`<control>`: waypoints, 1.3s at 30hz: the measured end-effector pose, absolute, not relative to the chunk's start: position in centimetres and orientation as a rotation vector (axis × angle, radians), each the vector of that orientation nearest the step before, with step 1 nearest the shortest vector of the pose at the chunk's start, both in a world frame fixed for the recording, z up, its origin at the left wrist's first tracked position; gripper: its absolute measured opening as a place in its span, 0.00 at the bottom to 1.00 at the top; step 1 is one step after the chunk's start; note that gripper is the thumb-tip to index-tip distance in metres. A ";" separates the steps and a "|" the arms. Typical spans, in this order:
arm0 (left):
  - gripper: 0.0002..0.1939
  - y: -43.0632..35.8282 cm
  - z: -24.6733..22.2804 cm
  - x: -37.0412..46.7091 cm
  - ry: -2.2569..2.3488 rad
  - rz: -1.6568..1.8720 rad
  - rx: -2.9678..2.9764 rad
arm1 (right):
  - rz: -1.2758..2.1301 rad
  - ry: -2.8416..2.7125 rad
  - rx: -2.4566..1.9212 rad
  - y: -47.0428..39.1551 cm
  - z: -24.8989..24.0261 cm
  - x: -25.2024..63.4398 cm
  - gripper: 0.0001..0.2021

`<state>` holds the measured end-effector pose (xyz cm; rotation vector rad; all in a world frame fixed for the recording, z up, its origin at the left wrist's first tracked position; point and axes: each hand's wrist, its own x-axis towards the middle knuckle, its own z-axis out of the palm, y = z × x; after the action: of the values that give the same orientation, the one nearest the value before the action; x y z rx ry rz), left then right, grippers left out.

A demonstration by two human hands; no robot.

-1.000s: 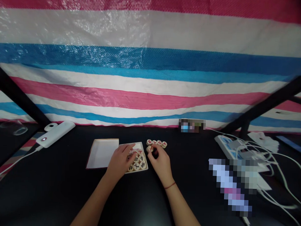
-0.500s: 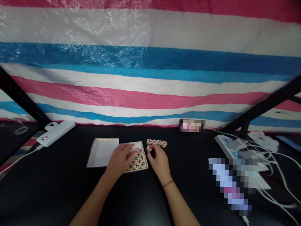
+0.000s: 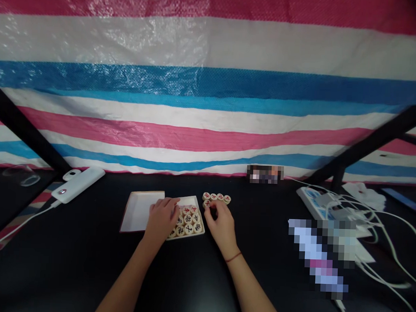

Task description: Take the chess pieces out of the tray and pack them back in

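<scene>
Right hand [image 3: 222,222], at a piece [image 3: 207,203] (can't tell if clamped), could brush the row [image 3: 220,197] askew; left hand [image 3: 162,218], grip hidden.

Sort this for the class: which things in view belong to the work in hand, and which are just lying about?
Seemingly in the work:
round pieces
white box holding them
red-marked pieces lined up outside it
piece at the right hand
open tray beside the box

Seemingly lying about:
white device
power strip
</scene>
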<state>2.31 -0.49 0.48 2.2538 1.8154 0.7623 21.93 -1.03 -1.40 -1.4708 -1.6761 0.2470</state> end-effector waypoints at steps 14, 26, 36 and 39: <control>0.13 -1.0 1.2 2.7 1.859 0.416 2.337 | 0.610 -1.742 -1.592 -1.9 -0.9 20.2 0.17; 0.13 -0.8 0.7 2.7 1.842 0.375 2.304 | 0.611 -1.717 -1.562 -1.8 -1.2 20.2 0.17; 0.09 -0.7 1.0 2.3 1.786 0.437 2.227 | 0.580 -1.730 -1.578 -1.9 -0.8 20.1 0.16; 0.08 -0.6 0.9 2.2 1.773 0.468 2.208 | 0.603 -1.721 -1.563 -1.9 -0.8 20.1 0.16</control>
<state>2.16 -0.60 0.87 2.2083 1.7734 0.4685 20.14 -1.86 -0.81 -1.5629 -1.7214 0.6034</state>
